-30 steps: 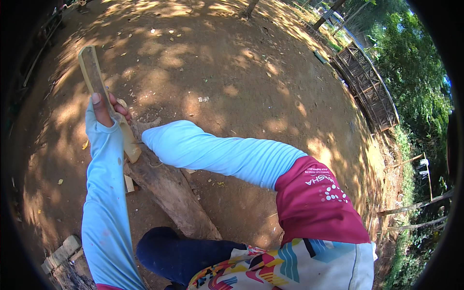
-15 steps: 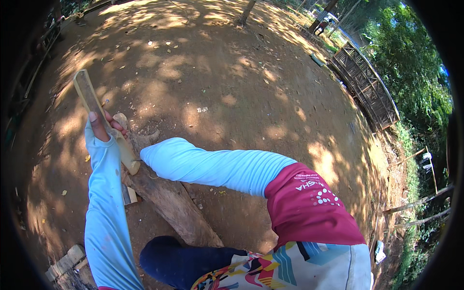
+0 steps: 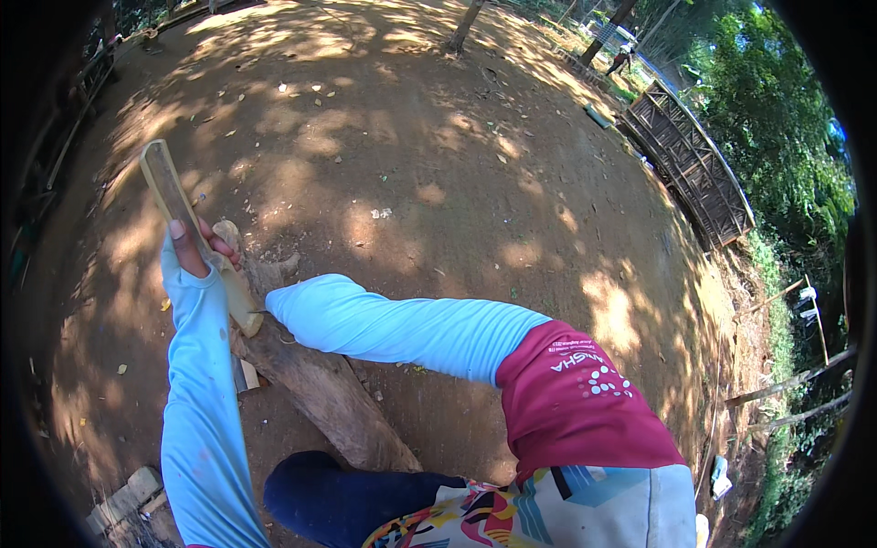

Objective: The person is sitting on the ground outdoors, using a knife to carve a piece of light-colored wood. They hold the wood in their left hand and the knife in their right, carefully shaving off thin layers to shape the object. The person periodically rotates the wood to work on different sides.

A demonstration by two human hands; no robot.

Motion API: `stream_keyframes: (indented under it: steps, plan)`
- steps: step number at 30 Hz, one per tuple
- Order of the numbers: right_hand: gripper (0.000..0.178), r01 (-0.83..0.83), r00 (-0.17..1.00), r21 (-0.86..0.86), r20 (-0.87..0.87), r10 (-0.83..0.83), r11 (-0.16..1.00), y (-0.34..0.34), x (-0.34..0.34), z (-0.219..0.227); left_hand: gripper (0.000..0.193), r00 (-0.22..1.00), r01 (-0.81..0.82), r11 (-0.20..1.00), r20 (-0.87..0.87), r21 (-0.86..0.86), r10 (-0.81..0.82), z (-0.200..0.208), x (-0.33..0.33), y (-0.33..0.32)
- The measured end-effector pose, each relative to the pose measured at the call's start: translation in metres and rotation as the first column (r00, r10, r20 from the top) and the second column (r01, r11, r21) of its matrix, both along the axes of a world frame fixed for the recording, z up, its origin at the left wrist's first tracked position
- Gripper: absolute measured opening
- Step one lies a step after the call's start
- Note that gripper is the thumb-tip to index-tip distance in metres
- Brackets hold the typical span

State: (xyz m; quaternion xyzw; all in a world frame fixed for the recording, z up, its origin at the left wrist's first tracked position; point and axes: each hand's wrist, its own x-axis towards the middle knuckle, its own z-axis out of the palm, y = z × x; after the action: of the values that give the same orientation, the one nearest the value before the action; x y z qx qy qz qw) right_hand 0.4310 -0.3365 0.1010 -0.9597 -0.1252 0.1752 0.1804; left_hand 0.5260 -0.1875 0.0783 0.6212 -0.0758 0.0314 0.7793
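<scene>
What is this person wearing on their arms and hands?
Both arms are covered by long, snug, light blue sleeves of finely ribbed fabric. The left sleeve reaches onto the left hand, leaving the fingers bare. A maroon short sleeve with white printed marks lies over the right sleeve. The right hand is hidden. No gloves show.

One camera sits on the person's head and looks down from up high. It sees the two arms close by, a log [image 3: 320, 384] on the dirt ground [image 3: 429, 164], and a fence [image 3: 694, 164] far off. Edges bend round.
</scene>
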Motion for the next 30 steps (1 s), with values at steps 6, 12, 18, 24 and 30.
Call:
stream_keyframes:
  steps: [6, 12, 18, 24, 30]
  plan:
    - [0.022, -0.048, 0.998, -0.093, -0.036, 0.045, 0.994, -0.001, -0.01, -0.024, 0.059, 0.999, 0.029, 0.999, -0.023, -0.022, -0.03, -0.004, -0.003, 0.0]
    - [0.024, 0.049, 0.973, -0.037, -0.222, -0.056, 0.998, 0.002, -0.008, -0.031, 0.059, 1.0, -0.008, 0.999, -0.017, -0.046, 0.007, -0.003, 0.0, 0.006]
    - [0.019, 0.099, 0.988, 0.093, -0.13, -0.086, 0.991, 0.004, -0.019, -0.058, 0.059, 1.0, 0.021, 0.997, -0.013, -0.068, -0.022, -0.007, 0.008, 0.01]
    - [0.018, 0.32, 0.942, 0.288, -0.2, -0.27, 0.903, 0.01, -0.048, -0.109, 0.057, 1.0, 0.028, 0.997, 0.013, -0.076, -0.027, 0.004, -0.005, 0.005]
    - [0.026, 0.314, 0.942, 0.225, -0.197, -0.272, 0.923, 0.0, -0.082, -0.097, 0.056, 1.0, 0.0, 0.995, -0.002, -0.096, -0.001, 0.009, -0.009, 0.006]
